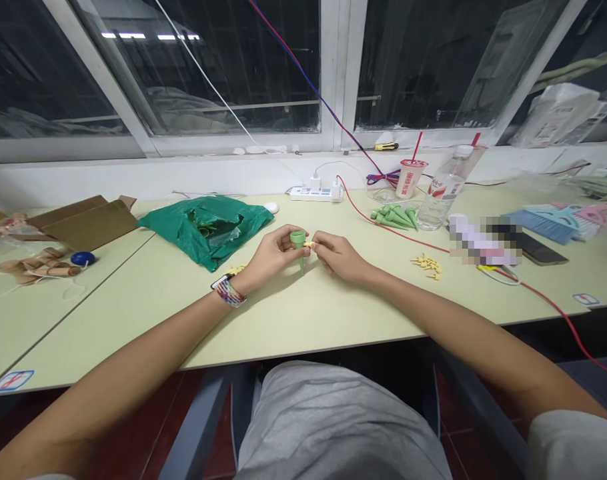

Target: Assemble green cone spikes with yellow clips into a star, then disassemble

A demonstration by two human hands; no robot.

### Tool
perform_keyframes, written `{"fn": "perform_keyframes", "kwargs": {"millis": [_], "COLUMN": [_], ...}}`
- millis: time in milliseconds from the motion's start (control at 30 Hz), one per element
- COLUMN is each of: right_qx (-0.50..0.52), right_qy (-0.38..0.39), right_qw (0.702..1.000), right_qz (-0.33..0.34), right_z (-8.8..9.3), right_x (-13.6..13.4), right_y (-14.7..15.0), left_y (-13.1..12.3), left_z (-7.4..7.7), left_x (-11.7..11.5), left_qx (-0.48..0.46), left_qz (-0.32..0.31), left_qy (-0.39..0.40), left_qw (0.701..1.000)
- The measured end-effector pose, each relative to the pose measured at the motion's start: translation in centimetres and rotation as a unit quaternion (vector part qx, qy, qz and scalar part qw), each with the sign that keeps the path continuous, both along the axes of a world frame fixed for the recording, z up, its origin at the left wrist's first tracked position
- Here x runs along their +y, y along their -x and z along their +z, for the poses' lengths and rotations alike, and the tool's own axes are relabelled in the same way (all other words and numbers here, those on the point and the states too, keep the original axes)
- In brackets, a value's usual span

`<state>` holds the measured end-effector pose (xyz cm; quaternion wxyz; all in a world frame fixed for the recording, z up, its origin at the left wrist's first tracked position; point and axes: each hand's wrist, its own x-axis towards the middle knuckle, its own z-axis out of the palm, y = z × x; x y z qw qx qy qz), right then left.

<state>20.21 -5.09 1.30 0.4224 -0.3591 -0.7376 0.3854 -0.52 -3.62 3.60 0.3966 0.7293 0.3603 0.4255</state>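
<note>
Over the middle of the table, my left hand [269,259] is closed around a green plastic watering spike [298,237], wide mouth up and thin tip down. My right hand [341,257] pinches a small yellow plastic valve [308,245] against the spike's side. Whether the valve sits inside a hole there is hidden by my fingers. Several loose yellow valves [426,267] lie to the right, and a few more [237,269] show behind my left wrist. Similar green spikes [394,217] are heaped at the back right.
A torn green plastic bag [178,230] lies at the left, near a cardboard box [83,223] and wooden toys [43,267]. A power strip [314,194], drink cup [410,180] and water bottle [439,193] stand at the back. A red cable [428,247] crosses the right side.
</note>
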Motion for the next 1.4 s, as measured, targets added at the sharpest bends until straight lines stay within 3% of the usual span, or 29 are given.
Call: {"fn": "perform_keyframes", "kwargs": {"millis": [100, 333, 567, 733, 1067, 1267, 1400], "right_qx": [0.036, 0.039, 0.121, 0.122, 0.090, -0.001, -0.119], "right_qy": [0.034, 0.033, 0.136, 0.164, -0.035, -0.084, -0.095], "right_qw": [0.999, 0.999, 0.982, 0.978, 0.994, 0.988, 0.965], "right_qz": [0.011, 0.010, 0.043, 0.038, -0.042, -0.131, -0.212], "right_z": [0.0, -0.3, -0.1, -0.2, -0.9, -2.0, -2.7], "right_x": [-0.1, 0.3, 0.8, 0.9, 1.1, 3.9, 6.3], "right_y": [0.2, 0.2, 0.5, 0.6, 0.6, -1.0, -2.8], "left_y": [-0.1, 0.1, 0.3, 0.3, 0.1, 0.4, 1.0], "left_z": [0.0, 0.0, -0.7, -1.1, -1.0, -1.2, -1.2], "left_x": [0.0, 0.0, 0.1, 0.6, 1.2, 1.7, 2.3], "left_qx": [0.004, 0.026, 0.062, 0.057, -0.009, -0.071, -0.118], "left_qz": [0.018, 0.009, 0.030, 0.033, -0.006, 0.106, 0.134], "left_qy": [-0.026, -0.023, -0.122, -0.122, 0.002, -0.025, -0.001], "left_qw": [0.999, 0.999, 0.990, 0.990, 1.000, 0.991, 0.984]}}
